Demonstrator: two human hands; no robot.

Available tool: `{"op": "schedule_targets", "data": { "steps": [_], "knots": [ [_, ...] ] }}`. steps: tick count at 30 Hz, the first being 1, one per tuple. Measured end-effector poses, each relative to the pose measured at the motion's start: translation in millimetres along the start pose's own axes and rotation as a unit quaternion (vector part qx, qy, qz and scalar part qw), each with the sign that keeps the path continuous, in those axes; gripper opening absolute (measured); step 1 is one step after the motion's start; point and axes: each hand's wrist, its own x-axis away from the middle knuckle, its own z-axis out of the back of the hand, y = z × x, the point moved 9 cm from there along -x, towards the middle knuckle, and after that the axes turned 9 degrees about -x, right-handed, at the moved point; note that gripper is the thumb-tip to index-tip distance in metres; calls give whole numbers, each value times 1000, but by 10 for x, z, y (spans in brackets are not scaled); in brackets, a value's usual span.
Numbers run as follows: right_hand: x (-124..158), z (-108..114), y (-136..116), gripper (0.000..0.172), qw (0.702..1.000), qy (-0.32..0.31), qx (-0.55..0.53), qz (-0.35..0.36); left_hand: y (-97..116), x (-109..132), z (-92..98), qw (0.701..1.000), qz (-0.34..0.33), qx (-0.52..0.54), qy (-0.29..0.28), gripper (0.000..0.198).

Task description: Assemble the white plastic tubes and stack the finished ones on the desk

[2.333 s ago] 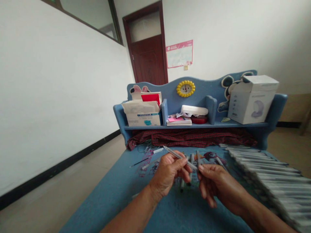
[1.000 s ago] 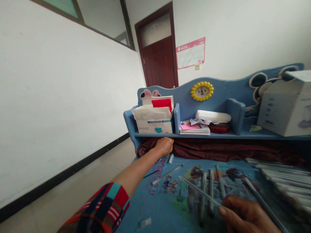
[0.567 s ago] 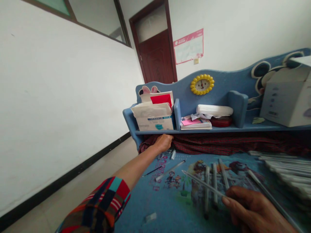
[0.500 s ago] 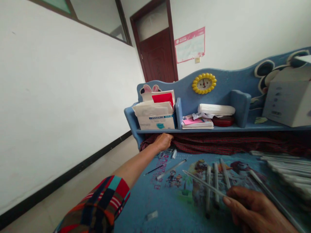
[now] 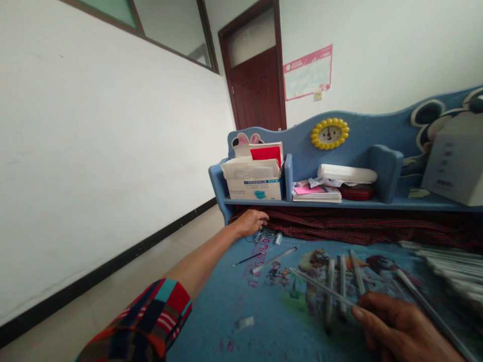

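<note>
My right hand (image 5: 400, 322) grips a clear pen (image 5: 320, 286) between thumb and forefinger, its pointed end toward the back left. Beneath and beside it, several clear pens (image 5: 342, 281) lie on the blue tabletop, with one longer one (image 5: 426, 306) beside the hand. My left hand (image 5: 252, 222) reaches to the back left, under the shelf edge by a dark red plaid cloth (image 5: 339, 229); its fingers are loosely bent and apart, with nothing visible in them. Small clear pieces (image 5: 278, 238) lie just below it. Nearer are a pen barrel (image 5: 274, 260) and a thin dark refill (image 5: 247, 260).
A big pile of pens (image 5: 453, 271) lies at the right. On the blue shelf (image 5: 260, 202) stand a paper-filled box (image 5: 252, 188), a stack of papers (image 5: 317, 195) and a white carton (image 5: 456, 161). A small clear piece (image 5: 245, 322) lies near the front. A white wall (image 5: 94, 151) rises at left.
My left hand's fingers have loosened from a fist. My right hand still holds the pen in much the same pose. The view has shifted slightly, so everything sits further right.
</note>
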Motion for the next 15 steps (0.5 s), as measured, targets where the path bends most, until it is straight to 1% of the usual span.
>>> {"op": "schedule_targets", "data": {
  "steps": [4, 6, 9, 12, 15],
  "knots": [
    [-34, 5, 68, 39, 999, -5, 18, 39, 84, 174, 19, 1000, 9, -14, 13, 33],
    [-44, 39, 59, 37, 997, 17, 41, 63, 169, 251, 16, 1000, 4, -23, 16, 30],
    [-28, 85, -14, 35, 990, 48, 86, 97, 313, 350, -6, 999, -2, -32, 21, 25],
    [23, 97, -112, 33, 984, 57, 115, 120, 473, 443, -46, 999, 1, -25, 25, 23],
    [92, 116, -199, 31, 981, 70, 119, 135, 709, 551, -98, 1000, -1, -9, 22, 24]
  ]
}}
